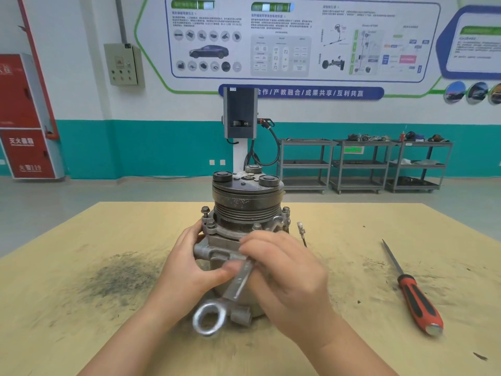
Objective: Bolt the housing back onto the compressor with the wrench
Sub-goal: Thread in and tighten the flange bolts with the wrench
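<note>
Both hands on compressor [245,204], left hand [187,270] cupping it, right hand [284,278] gripping blurred wrench [227,291], head hidden.

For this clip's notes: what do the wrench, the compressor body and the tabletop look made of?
Wrench: bright steel by its look, with a shiny ring end. Compressor: dull grey cast metal, perhaps aluminium, scuffed and grimy. Tabletop: pale, matt wood-like board, smudged dark.

**Hand and arm position**

Both forearms extended forward, converging at centre. Left hand [187,270] cupped, fingers curled, thumb pointing right. Right hand [284,278] back-up, fingers bent and closed in a grip, fingertips [249,244] blurred. Hands just beside each other, thumbs nearly meeting.
</note>
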